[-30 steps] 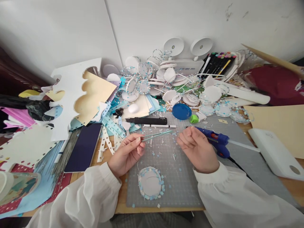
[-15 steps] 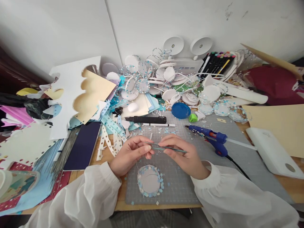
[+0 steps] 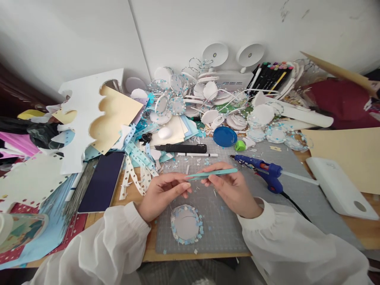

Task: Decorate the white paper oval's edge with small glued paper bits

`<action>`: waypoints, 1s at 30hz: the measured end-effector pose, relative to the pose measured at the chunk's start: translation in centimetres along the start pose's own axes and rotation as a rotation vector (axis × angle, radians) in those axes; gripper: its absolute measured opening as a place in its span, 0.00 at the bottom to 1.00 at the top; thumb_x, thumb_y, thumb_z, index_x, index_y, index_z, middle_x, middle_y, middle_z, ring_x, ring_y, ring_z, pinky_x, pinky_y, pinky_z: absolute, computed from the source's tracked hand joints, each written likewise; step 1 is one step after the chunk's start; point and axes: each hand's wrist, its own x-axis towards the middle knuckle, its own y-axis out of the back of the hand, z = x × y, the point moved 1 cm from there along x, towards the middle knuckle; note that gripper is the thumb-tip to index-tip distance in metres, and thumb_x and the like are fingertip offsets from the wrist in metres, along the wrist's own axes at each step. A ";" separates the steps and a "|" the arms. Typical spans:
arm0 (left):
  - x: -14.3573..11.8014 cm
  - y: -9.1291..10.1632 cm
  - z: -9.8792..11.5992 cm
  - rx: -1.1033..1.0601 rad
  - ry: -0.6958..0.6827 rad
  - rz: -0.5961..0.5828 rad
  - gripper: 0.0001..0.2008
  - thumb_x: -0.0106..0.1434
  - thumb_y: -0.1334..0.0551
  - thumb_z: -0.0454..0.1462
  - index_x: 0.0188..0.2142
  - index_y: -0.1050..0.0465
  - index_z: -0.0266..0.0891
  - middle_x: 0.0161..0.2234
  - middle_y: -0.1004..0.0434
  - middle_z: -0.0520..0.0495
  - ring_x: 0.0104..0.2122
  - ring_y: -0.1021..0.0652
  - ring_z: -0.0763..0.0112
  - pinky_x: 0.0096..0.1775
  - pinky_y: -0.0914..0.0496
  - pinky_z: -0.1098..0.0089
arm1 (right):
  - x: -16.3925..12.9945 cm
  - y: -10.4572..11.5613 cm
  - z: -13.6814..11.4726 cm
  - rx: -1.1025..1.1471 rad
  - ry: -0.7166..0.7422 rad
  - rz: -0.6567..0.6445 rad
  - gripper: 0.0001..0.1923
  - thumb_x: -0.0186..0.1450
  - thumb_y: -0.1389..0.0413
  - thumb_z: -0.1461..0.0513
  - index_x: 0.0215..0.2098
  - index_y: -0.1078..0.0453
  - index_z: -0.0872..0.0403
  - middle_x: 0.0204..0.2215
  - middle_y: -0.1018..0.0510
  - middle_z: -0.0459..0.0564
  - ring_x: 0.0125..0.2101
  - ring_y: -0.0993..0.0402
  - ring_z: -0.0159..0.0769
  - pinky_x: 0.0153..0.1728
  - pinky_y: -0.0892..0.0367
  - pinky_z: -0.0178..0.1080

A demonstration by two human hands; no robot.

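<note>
My right hand (image 3: pixel 233 189) is closed on a pair of teal tweezers (image 3: pixel 221 172), held nearly level with the tips to the left. Those tips reach the fingers of my left hand (image 3: pixel 166 194), whose thumb and forefinger are pinched together. What the left fingertips grip is too small to make out. Below both hands, a white disc (image 3: pixel 186 225) ringed with small blue and white flower-shaped pieces lies on the grey cutting mat (image 3: pixel 219 237). A thin wire rises from its upper left edge toward my left hand.
A blue glue gun (image 3: pixel 261 168) lies on the right, its cord trailing toward me. Behind my hands are a black utility knife (image 3: pixel 185 148), a blue lid (image 3: pixel 225 136) and paper scraps. White discs with wire pile up at the wall. A dark phone (image 3: pixel 102 182) lies left.
The tweezers have turned in my right hand, so their broad teal side now shows and their rear end sits higher. My left hand keeps its pinch in nearly the same place.
</note>
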 end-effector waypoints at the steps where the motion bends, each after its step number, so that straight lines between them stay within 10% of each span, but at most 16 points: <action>1: 0.0 0.0 -0.1 -0.009 -0.010 0.010 0.08 0.56 0.31 0.39 0.35 0.20 0.37 0.24 0.20 0.47 0.22 0.24 0.73 0.27 0.28 0.73 | 0.0 0.1 0.0 0.007 0.005 0.023 0.10 0.62 0.40 0.54 0.38 0.26 0.50 0.30 0.20 0.48 0.30 0.22 0.34 0.33 0.24 0.39; 16: 0.0 0.2 -0.3 0.009 -0.001 -0.038 0.11 0.56 0.31 0.39 0.27 0.29 0.35 0.22 0.28 0.51 0.22 0.30 0.77 0.26 0.33 0.76 | -0.1 0.3 0.1 0.071 -0.001 -0.082 0.06 0.62 0.39 0.58 0.37 0.25 0.49 0.31 0.20 0.47 0.29 0.24 0.32 0.31 0.26 0.37; 22: -0.3 0.6 -0.2 0.166 -0.107 -0.030 0.13 0.62 0.37 0.42 0.26 0.33 0.36 0.20 0.32 0.53 0.20 0.34 0.78 0.24 0.38 0.76 | 0.8 1.8 -0.3 0.034 0.125 0.261 0.08 0.60 0.38 0.55 0.29 0.26 0.51 0.27 0.22 0.46 0.25 0.26 0.31 0.25 0.29 0.35; 30: -0.7 1.3 0.3 0.628 -0.441 -0.378 0.10 0.63 0.43 0.35 0.25 0.32 0.36 0.21 0.32 0.49 0.23 0.33 0.72 0.27 0.40 0.71 | 0.5 2.3 -0.4 -0.668 0.453 0.364 0.02 0.62 0.40 0.63 0.31 0.28 0.51 0.32 0.21 0.49 0.34 0.23 0.37 0.35 0.28 0.40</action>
